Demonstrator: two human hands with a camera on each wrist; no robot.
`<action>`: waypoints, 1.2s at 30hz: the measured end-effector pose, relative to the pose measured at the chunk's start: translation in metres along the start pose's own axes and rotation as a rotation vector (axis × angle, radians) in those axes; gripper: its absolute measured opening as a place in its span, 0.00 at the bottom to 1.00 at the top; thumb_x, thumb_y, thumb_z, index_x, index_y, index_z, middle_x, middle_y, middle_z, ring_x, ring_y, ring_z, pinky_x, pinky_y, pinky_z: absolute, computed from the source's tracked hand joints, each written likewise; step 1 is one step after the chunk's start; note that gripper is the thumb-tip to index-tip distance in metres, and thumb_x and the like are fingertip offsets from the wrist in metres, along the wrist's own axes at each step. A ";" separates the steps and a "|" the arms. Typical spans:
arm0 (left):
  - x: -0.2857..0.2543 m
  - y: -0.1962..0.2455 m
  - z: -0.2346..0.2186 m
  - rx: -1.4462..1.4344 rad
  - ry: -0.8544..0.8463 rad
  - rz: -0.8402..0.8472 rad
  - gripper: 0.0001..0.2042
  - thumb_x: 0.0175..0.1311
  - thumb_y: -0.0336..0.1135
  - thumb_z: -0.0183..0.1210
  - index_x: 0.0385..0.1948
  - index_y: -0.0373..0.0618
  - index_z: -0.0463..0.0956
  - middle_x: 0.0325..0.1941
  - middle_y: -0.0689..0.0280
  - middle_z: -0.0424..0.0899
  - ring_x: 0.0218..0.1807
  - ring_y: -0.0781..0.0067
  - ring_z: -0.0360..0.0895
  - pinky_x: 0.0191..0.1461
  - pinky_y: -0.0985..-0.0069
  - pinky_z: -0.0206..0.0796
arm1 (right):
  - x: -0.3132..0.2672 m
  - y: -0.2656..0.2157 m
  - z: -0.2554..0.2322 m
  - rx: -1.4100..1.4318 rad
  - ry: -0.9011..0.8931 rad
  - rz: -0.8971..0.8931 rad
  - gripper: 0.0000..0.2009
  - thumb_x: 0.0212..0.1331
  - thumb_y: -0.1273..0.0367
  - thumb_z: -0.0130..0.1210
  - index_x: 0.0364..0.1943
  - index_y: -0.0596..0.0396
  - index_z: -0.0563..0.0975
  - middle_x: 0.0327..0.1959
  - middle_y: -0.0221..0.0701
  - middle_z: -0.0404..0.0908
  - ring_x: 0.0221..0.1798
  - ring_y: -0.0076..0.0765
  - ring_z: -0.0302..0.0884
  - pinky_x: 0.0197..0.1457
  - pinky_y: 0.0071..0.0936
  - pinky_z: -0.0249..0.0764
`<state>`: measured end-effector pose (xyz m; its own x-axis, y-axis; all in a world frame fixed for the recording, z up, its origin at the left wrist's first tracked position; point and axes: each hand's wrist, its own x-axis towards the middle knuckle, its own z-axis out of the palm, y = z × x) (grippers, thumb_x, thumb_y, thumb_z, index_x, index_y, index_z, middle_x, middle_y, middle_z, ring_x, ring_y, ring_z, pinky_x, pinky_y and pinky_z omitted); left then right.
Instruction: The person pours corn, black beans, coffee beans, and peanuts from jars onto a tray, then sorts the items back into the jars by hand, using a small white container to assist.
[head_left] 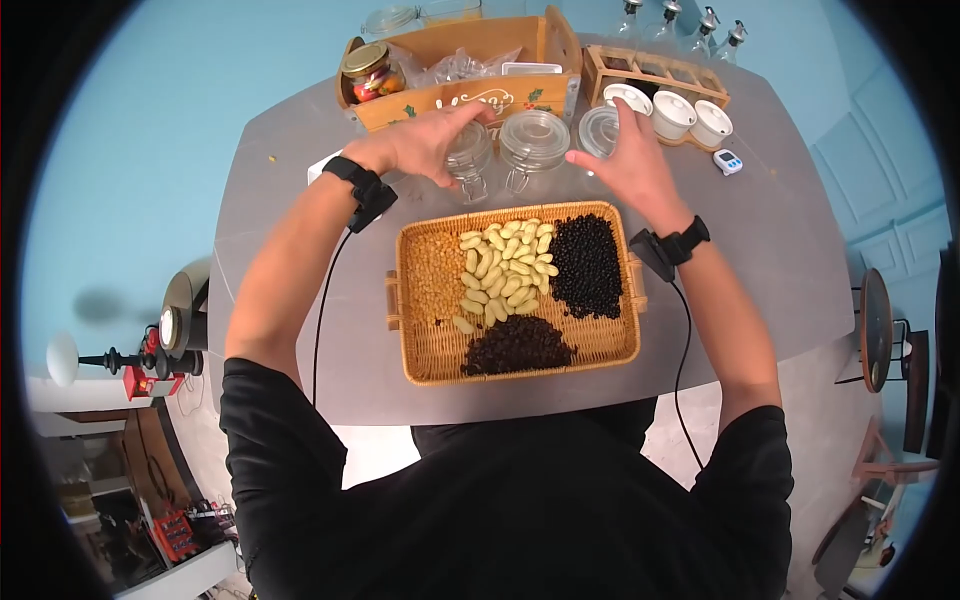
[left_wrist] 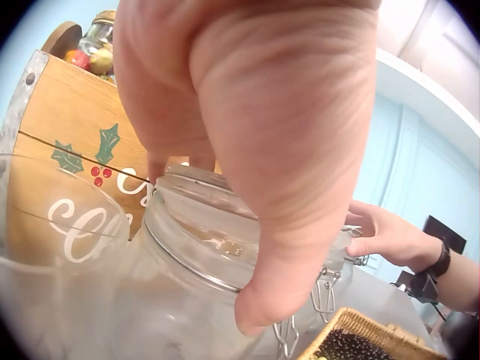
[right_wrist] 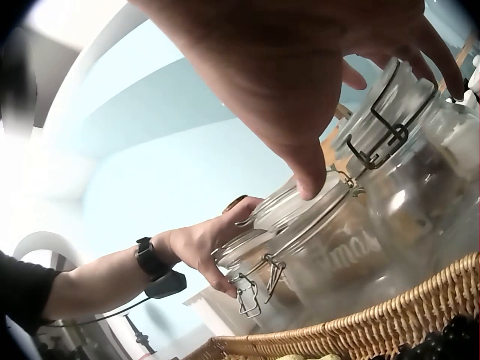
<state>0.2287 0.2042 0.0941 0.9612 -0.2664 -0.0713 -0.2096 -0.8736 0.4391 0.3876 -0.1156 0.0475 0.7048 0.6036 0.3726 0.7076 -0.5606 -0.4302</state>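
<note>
Three clear glass clip-top jars stand in a row behind the wicker tray (head_left: pixel 430 374). My left hand (head_left: pixel 420 145) spans the top of the left jar (head_left: pixel 470 165). In the left wrist view its thumb (left_wrist: pixel 274 304) rests at the front of the jar's rim, with the other fingers behind the lid. The middle jar (head_left: pixel 534 145) stands between my hands. My right hand (head_left: pixel 640 165) spreads around the right jar (head_left: pixel 598 135), its thumb on the left side and its fingers stretched along the far right side. In the right wrist view the thumb overlaps the middle jar's lid.
The tray holds yellow-orange kernels (head_left: pixel 435 280), peanuts (head_left: pixel 505 270), black beans (head_left: pixel 587 265) and a dark brown heap (head_left: pixel 520 347). Behind the jars stands a wooden box (head_left: pixel 560 90). White lidded pots (head_left: pixel 673 115), a small timer (head_left: pixel 728 161) and a bottle rack (head_left: pixel 655 70) are at back right.
</note>
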 end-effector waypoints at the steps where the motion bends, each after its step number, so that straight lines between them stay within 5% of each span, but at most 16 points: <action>1: 0.000 -0.001 -0.002 0.011 -0.004 -0.002 0.53 0.47 0.28 0.84 0.79 0.54 0.63 0.81 0.57 0.75 0.83 0.46 0.72 0.85 0.53 0.69 | 0.004 0.002 0.005 -0.020 0.001 0.002 0.58 0.56 0.44 0.82 0.84 0.61 0.65 0.71 0.63 0.77 0.71 0.70 0.82 0.71 0.56 0.84; 6: -0.003 -0.006 0.003 0.129 0.033 0.018 0.58 0.46 0.28 0.85 0.85 0.52 0.61 0.87 0.55 0.71 0.87 0.46 0.68 0.90 0.53 0.65 | 0.012 0.014 0.014 0.026 -0.010 0.049 0.55 0.54 0.49 0.82 0.83 0.60 0.67 0.67 0.66 0.79 0.68 0.71 0.85 0.70 0.53 0.85; 14: -0.098 0.086 0.029 0.399 0.439 0.022 0.50 0.52 0.33 0.84 0.82 0.46 0.70 0.85 0.52 0.73 0.84 0.42 0.70 0.88 0.52 0.65 | -0.012 0.061 -0.024 0.068 0.146 -0.005 0.52 0.51 0.51 0.84 0.80 0.60 0.73 0.66 0.57 0.86 0.68 0.63 0.85 0.73 0.51 0.83; 18: -0.174 0.146 0.081 0.252 0.362 -0.073 0.38 0.51 0.46 0.85 0.66 0.40 0.84 0.68 0.52 0.89 0.73 0.43 0.82 0.79 0.49 0.72 | -0.052 0.058 -0.084 0.129 0.237 -0.082 0.50 0.53 0.56 0.84 0.82 0.56 0.73 0.71 0.51 0.85 0.73 0.54 0.84 0.76 0.47 0.81; 20: -0.194 0.166 0.116 0.245 0.326 -0.035 0.37 0.53 0.54 0.82 0.61 0.39 0.85 0.63 0.54 0.89 0.66 0.49 0.85 0.71 0.53 0.75 | -0.073 0.047 -0.115 0.189 0.250 -0.042 0.50 0.54 0.58 0.84 0.83 0.55 0.73 0.74 0.47 0.84 0.75 0.50 0.83 0.78 0.45 0.79; 22: -0.198 0.187 0.153 0.224 0.320 -0.006 0.32 0.56 0.53 0.81 0.57 0.40 0.87 0.55 0.56 0.88 0.59 0.51 0.85 0.65 0.55 0.76 | -0.092 0.029 -0.143 0.157 0.237 -0.063 0.50 0.54 0.59 0.84 0.83 0.55 0.73 0.75 0.45 0.83 0.77 0.47 0.81 0.80 0.45 0.77; 29: -0.195 0.185 0.225 0.271 0.399 -0.013 0.14 0.66 0.39 0.75 0.47 0.42 0.88 0.39 0.62 0.81 0.45 0.57 0.82 0.52 0.62 0.76 | -0.181 -0.029 -0.184 0.268 0.017 -0.142 0.53 0.45 0.64 0.85 0.82 0.55 0.73 0.78 0.42 0.81 0.78 0.48 0.80 0.81 0.45 0.76; 36: -0.194 0.183 0.231 0.258 0.424 -0.027 0.12 0.67 0.40 0.75 0.43 0.43 0.87 0.37 0.61 0.81 0.42 0.54 0.83 0.50 0.59 0.77 | -0.259 -0.091 -0.180 0.317 -0.266 -0.216 0.54 0.42 0.67 0.86 0.83 0.54 0.73 0.73 0.45 0.81 0.73 0.57 0.80 0.76 0.46 0.78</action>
<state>-0.0378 0.0021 -0.0185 0.9440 -0.1001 0.3143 -0.1695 -0.9646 0.2019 0.1496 -0.3227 0.1382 0.4764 0.8351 0.2748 0.7567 -0.2304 -0.6118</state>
